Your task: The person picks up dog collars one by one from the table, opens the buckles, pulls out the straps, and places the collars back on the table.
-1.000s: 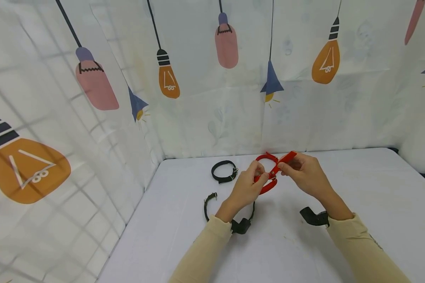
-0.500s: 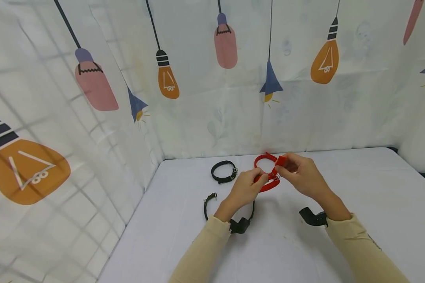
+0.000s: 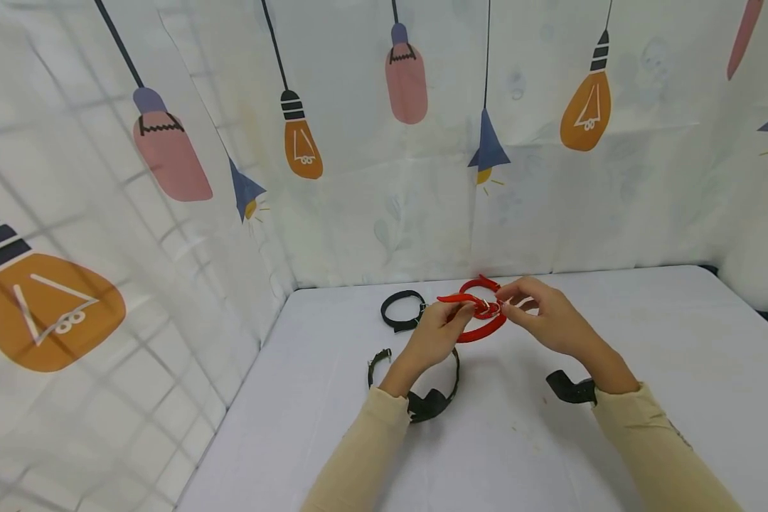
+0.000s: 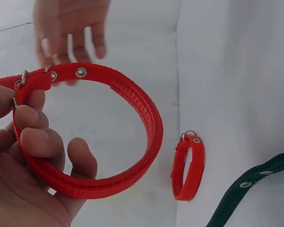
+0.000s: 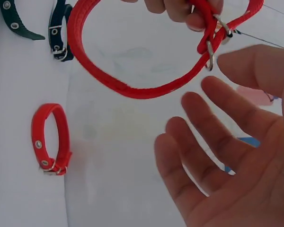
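My left hand (image 3: 430,345) pinches a red dog collar (image 4: 154,137) at its metal buckle, above the table. The collar forms a loop, its free strap end reaching left past the fingers in the head view. In the left wrist view the eyelets and rings show beside the thumb. My right hand (image 5: 232,165) is spread beside the buckle, thumb tip right at the D-ring, fingers curled round nothing. A second red collar (image 5: 38,127), buckled into a loop, stands on the table behind the held one.
A dark buckled collar (image 3: 386,313) lies at the back left of the white table (image 3: 486,455). Nearer, partly hidden by the left arm, is an open dark green collar (image 3: 372,373). A white curtain (image 3: 358,227) printed with lamps rises behind the table.
The red collar's strap end has swung from the right hand's side to the left. The right fingers have let go of the strap; the left hand keeps hold at the buckle.
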`<state>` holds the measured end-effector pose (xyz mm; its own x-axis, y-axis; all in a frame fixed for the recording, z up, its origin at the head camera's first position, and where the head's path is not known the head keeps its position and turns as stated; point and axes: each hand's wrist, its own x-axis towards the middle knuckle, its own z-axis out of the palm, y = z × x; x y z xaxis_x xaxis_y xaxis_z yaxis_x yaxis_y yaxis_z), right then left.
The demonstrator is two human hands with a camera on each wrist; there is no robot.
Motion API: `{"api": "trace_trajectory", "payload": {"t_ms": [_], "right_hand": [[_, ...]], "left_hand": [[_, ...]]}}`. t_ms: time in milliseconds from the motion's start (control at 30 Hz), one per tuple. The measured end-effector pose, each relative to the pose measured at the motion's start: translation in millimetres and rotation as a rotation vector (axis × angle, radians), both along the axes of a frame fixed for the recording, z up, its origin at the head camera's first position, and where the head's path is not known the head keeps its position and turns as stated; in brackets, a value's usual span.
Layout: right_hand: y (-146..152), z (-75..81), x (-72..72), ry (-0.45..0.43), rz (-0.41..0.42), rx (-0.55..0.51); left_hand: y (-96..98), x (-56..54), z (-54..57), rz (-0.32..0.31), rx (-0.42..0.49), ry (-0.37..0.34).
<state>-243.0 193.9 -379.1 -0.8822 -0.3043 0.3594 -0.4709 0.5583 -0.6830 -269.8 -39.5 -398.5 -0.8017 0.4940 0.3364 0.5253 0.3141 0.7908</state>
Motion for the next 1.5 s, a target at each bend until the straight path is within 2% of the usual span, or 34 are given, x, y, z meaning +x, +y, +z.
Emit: {"api": "trace_trajectory", "payload": {"t_ms": [167,367,600,967,1167,1367,1500], "right_hand": [[2.3,-3.4,-3.0,-0.057,0.051,0.040],[-0.1,-5.0,-4.5,0.032,0.013,0.031],[0.2,-3.1,-2.7,0.081,0.011,0.022],[0.9,-1.6,-2.7,0.074,0.009,0.031],[3.0,0.3,-1.6,0.075,-0.005,0.038],[5.2,0.9,-2.1,0.052,-0.012,0.031],[5.9,1.6,-1.3,0.013,-0.006,0.022]], "left_hand": [[-5.7,-2.8,4.1,-0.061,0.098,-0.059],[-7.8,-4.6,6.4,-0.109,0.170,-0.148],[-8.9,-5.4,6.7,-0.102,0.219,-0.202],[-7.6,-7.7,5.4,-0.108,0.321,-0.248],[-10.9,-7.4,9.6,-0.096,0.388,-0.291],[-16.2,-8.8,15.2,-0.098,0.489,-0.341],[-17.7,-9.2,16.7,-0.117,0.505,-0.338]]}}
